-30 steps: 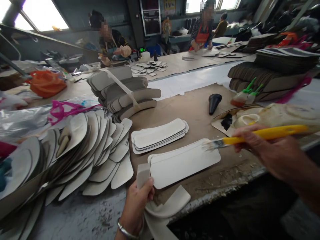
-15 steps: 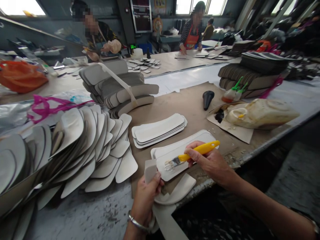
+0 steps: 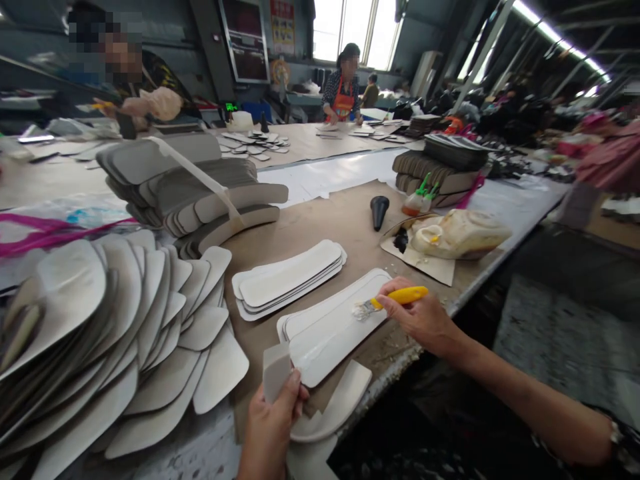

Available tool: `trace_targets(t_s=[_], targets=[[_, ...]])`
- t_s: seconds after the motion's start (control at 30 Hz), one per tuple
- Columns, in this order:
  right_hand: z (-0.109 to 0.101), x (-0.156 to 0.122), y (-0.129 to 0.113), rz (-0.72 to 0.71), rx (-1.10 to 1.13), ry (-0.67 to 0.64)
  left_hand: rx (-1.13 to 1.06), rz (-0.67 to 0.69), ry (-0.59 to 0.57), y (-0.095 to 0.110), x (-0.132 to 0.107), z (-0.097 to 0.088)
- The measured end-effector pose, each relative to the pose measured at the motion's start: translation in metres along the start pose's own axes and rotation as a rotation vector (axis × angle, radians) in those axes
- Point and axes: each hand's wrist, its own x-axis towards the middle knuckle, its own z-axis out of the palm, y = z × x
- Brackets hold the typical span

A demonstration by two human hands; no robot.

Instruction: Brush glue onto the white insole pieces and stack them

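The panel [image 3: 327,343] is long, narrow and off-white, with rounded corners; a wet sheen marks its left part. It lies near the front edge of the bench [image 3: 350,159], on brown paper [image 3: 320,217], a little askew over others whose edges show behind it. The piece [image 3: 277,373], pale and flat, stands upright at its left end. The brush [image 3: 403,295] has a yellow handle and bristles clotted with white, which touch the panel right of the middle.

The left hand [image 3: 273,417] is closed on the piece, thumb beside the panel's near-left corner. The right hand [image 3: 420,319] is closed round the brush handle, its fingers curled beneath.

From the left: one fanned heap [image 3: 125,300] of pale panels, too overlapped to count; one bundle [image 3: 185,173] of grey ones, crossed by a single band [image 3: 193,170]; one low pile [image 3: 290,273] of at least three white panels, behind the brushed one; one curved strip [image 3: 345,403] at the front edge, just right of the left hand; one black cone [image 3: 380,212], on its side; two bottles [image 3: 419,199] with green tips; one brown stack [image 3: 437,163] behind them; one stained jug [image 3: 460,233], lying with its mouth leftward.
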Motion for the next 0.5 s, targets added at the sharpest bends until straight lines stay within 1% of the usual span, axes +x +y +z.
trace_targets(t_s=[0.13,0.2,0.27,0.33,0.4,0.47,0.5], targets=[[-0.021,0.003,0.010,-0.054,-0.132,0.085,-0.012,0.015,0.071,-0.001,0.002,0.002],[-0.027,0.002,0.006,-0.065,-0.149,0.125,-0.003,0.008,0.087,0.002,0.001,0.003],[-0.026,-0.003,-0.005,-0.064,-0.110,0.138,0.005,-0.008,0.103,0.005,-0.001,0.005],[-0.014,-0.011,-0.022,-0.033,0.024,0.097,0.008,-0.021,0.118,0.008,-0.003,0.006],[0.007,-0.020,-0.038,0.034,0.235,0.011,0.006,-0.026,0.121,0.008,-0.003,0.006],[0.027,-0.026,-0.046,0.081,0.410,-0.077,0.011,-0.029,0.106,0.006,-0.002,0.005],[0.035,-0.027,-0.046,0.082,0.441,-0.088,0.014,-0.029,0.099,0.004,0.000,0.004]])
